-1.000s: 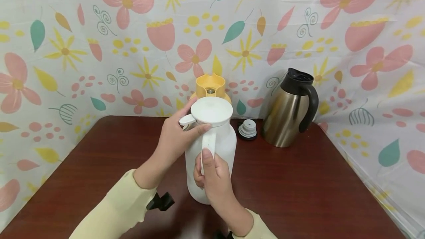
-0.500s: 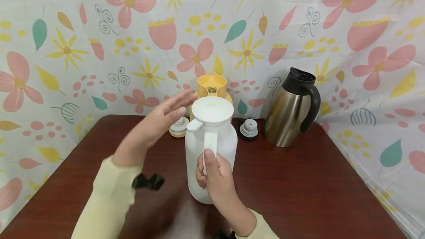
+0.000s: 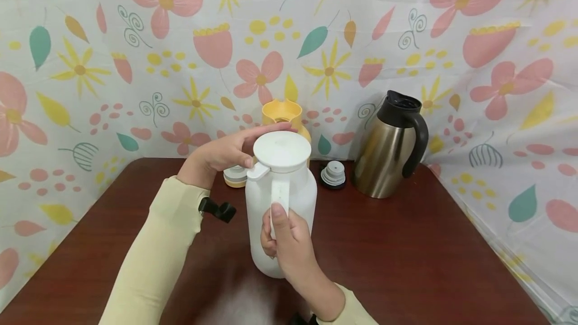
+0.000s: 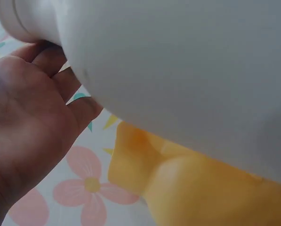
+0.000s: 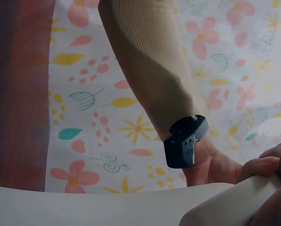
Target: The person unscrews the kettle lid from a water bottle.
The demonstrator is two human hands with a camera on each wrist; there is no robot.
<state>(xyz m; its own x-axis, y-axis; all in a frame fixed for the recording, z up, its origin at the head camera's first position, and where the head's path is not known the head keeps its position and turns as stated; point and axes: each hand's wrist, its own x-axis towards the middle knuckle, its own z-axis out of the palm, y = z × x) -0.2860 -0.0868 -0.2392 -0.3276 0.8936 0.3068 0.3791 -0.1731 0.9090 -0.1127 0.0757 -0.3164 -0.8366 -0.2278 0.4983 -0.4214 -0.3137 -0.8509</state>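
Note:
A white vacuum jug [image 3: 257,219] stands upright on the table, its handle turned toward me. My right hand [image 3: 293,245] grips the handle [image 3: 281,192], thumb along its top; in the right wrist view, fingers [image 5: 260,165] wrap the handle. My left hand [image 3: 221,152] is at the round white lid [image 3: 282,149]. Its fingers reach fairly straight behind the lid, and the thumb is by the small side tab [image 3: 258,171]. The left wrist view shows the palm [image 4: 27,108] beside the jug's neck, with fingertips hidden behind it; firm contact is unclear.
A yellow flask [image 3: 282,109] stands behind the jug, partly hidden. A grey-and-yellow lid [image 3: 235,177] lies left of it. To the right are a white stopper [image 3: 334,172] and a steel jug [image 3: 381,159] with a black handle. A flowered curtain hangs behind the table.
My left hand held the lid, let go and drew back left, then came back with its fingers reaching behind the lid. My right hand keeps its grip on the handle.

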